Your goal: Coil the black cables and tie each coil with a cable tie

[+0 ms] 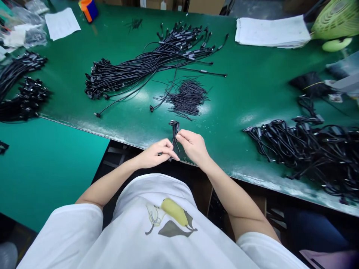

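Note:
A folded black cable (175, 131) with a connector at its top end stands up between my two hands at the near edge of the green table (241, 93). My left hand (156, 153) pinches its lower part with fingers closed. My right hand (193, 145) grips the cable just to the right, thumb and fingers pressed on it. A small heap of thin black ties (187, 98) lies just beyond my hands. A long bundle of straight black cables (146, 63) stretches across the table's middle.
A tangled pile of coiled black cables (314, 149) lies at the right. More cable bundles (22, 86) sit at the left. White papers (272, 31), a loose sheet (62, 23), an orange and blue cup (88, 9) and a green fan (336, 22) line the far edge.

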{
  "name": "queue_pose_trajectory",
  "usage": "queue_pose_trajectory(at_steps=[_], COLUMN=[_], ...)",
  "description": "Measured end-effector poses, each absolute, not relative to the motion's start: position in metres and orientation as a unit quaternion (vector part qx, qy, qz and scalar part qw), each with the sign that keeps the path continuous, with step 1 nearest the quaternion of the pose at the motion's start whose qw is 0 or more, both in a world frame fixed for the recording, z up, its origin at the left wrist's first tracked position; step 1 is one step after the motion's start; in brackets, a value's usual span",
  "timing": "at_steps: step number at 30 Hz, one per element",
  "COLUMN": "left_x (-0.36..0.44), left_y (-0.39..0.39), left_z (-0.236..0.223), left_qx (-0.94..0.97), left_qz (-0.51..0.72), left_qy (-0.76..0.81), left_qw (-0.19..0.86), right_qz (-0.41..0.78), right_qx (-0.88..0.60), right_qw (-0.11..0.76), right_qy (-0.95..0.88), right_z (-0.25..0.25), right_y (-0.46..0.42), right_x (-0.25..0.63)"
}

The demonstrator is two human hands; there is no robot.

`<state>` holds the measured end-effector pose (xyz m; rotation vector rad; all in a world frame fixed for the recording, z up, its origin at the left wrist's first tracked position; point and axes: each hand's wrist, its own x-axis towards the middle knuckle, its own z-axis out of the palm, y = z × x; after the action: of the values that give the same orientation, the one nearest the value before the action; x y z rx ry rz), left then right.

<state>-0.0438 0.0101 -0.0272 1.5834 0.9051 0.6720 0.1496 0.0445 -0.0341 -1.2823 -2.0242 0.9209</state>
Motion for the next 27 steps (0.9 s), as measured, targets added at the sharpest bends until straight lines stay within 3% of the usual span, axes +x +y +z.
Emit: queue_pose_trajectory(at_steps=[6,12,15,19,23,25,27], left_x=[-0.035,-0.036,-0.037,-0.035,-0.024,-0.017,-0.010], left_y=[0.011,0.009,0.007,0.009,0.015,0.018,0.021], left_z=[-0.061,-0.049,-0.041,-0.038,-0.039,-0.038,-0.036], left_qx=[0.494,0.532,0.594,0.630,0.536,0.469,0.410], left_qz=[0.361,0.354,0.322,0.344,0.424,0.460,0.487], left_qy=[0.455,0.472,0.511,0.522,0.535,0.536,0.529], left_qw=[0.647,0.608,0.531,0.461,0.496,0.530,0.561], right_qz=[0.287,0.366,0.389,0.251,0.013,-0.024,0.025], right_qx=[-0.425,-0.436,-0.414,-0.409,-0.450,-0.461,-0.467], right_qw=[0.295,0.316,0.309,0.296,0.262,0.257,0.260], right_qy=[-0.806,-0.759,-0.763,-0.826,-0.854,-0.849,-0.845], right_z=[-0.030,-0.032,-0.032,-0.038,-0.051,-0.058,-0.064], right_y=[0.027,0.029,0.031,0.030,0.026,0.023,0.021], right_x=[0.143,0.147,0.148,0.146,0.136,0.130,0.123])
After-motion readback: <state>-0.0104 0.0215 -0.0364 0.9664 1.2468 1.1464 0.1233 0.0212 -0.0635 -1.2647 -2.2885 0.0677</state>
